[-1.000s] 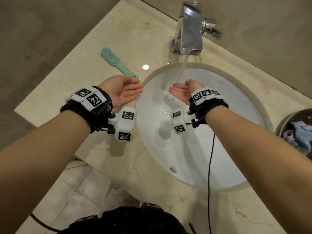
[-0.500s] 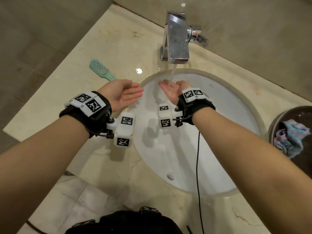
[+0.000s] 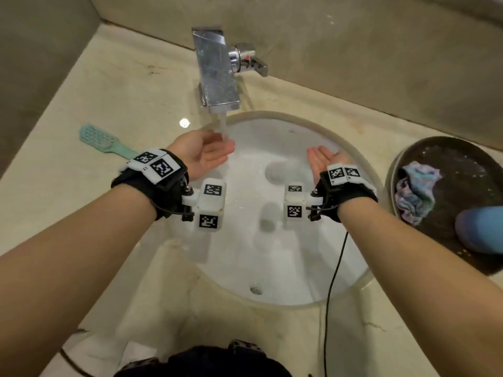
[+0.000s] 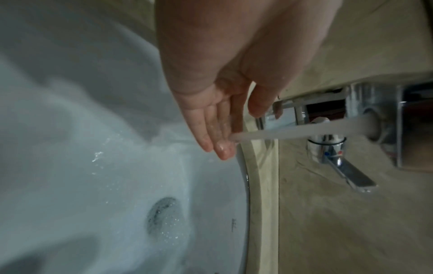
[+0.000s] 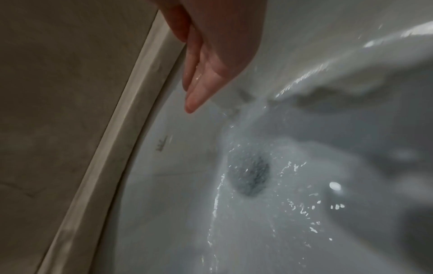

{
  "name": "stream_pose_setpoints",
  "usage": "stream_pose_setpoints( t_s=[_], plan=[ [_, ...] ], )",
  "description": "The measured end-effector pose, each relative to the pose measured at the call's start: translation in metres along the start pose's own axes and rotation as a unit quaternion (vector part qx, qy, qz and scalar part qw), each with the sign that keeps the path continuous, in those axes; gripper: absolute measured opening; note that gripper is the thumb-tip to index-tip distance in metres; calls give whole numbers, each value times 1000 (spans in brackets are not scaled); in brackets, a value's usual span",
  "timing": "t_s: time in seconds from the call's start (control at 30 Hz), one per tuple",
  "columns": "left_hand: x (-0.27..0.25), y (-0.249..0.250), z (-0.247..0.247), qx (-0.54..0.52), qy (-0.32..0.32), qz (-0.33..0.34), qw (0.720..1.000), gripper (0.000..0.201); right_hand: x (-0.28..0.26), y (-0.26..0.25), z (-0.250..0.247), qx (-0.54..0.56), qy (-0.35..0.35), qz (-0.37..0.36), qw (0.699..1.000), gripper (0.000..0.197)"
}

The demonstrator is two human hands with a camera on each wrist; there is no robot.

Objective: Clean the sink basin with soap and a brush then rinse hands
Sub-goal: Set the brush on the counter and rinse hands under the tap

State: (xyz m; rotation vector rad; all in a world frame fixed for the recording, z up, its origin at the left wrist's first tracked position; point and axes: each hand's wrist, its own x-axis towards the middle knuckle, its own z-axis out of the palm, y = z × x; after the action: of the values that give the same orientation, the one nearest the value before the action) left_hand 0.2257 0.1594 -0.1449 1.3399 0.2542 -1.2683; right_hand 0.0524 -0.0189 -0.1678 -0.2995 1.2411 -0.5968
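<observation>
Sink basin lay white and wet in the middle of the head view, sunk in the counter. My left hand was at ten o'clock of the bowl, palm up, grip slack and holding nothing, its fingertips in the water stream running from the faucet at twelve o'clock. My right hand hung over the bowl at one o'clock, fingers straight, well apart from the stream. A teal brush lay on the counter at nine o'clock. At three o'clock sat a dark bowl with a cloth in it.

From the left wrist, my fingers were straight and together, and the stream struck their tips; the drain showed at six o'clock.

From the right wrist, my straight wet fingers pointed down beside the basin's rim, above the drain at five o'clock.
</observation>
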Motion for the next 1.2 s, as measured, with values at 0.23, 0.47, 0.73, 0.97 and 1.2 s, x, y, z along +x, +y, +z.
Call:
stream_pose_setpoints(
  t_s=[0.23,0.47,0.73,0.97,1.2],
  plan=[
    [24,4,8,-149,-1,-18,989,25,-15,-1,-53,-42,11,-19,999,53],
    [24,11,23,-208,-31,-54,976,44,-35,4,-73,-12,11,-34,999,50],
    [24,4,30,-154,-38,-16,987,65,-44,12,-84,5,23,-47,999,52],
    [32,1,24,-186,-7,-51,981,29,-44,16,-93,6,27,-49,998,52],
    [38,-10,12,-223,1,-45,974,23,-44,17,-99,10,23,-47,999,52]
  ],
)
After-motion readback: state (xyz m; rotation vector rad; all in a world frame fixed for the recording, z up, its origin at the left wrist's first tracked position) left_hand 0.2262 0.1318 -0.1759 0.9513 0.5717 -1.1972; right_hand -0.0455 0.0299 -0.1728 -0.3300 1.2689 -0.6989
